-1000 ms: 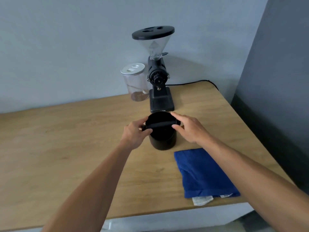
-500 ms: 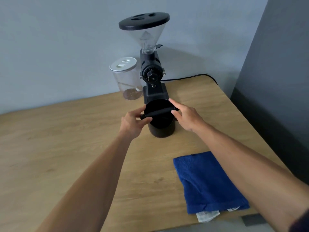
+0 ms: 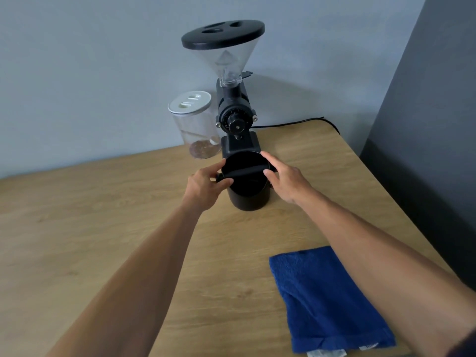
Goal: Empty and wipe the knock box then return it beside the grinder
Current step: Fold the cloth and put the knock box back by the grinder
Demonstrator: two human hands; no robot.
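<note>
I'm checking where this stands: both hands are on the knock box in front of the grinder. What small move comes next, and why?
Probably lift the knock box straight up off the table. The left hand and right hand grip its rim at the bar ends, it stands upright against the grinder base, and the blue cloth lies unused.

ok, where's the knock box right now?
Head view, centre: the knock box stands on the table just in front of the grinder, with the left hand and right hand on its sides.
</note>
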